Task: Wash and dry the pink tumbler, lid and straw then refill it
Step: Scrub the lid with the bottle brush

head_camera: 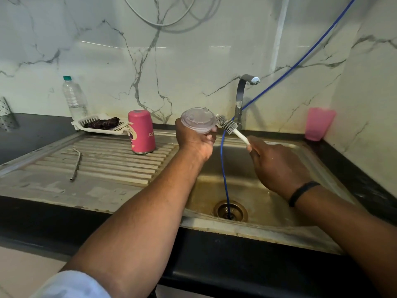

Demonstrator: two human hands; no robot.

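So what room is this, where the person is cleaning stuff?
Most likely a home kitchen: a steel sink with a ribbed draining board, a tap on the marble-look wall, and a dark countertop.

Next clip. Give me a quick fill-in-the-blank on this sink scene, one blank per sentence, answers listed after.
1. The left hand holds the clear ____ above the sink.
2. The right hand grips a ____ by its white handle.
3. The pink tumbler stands ____ on the drainboard.
4. The metal straw lies to the ____ of the tumbler.

Answers: lid; brush; upside down; left
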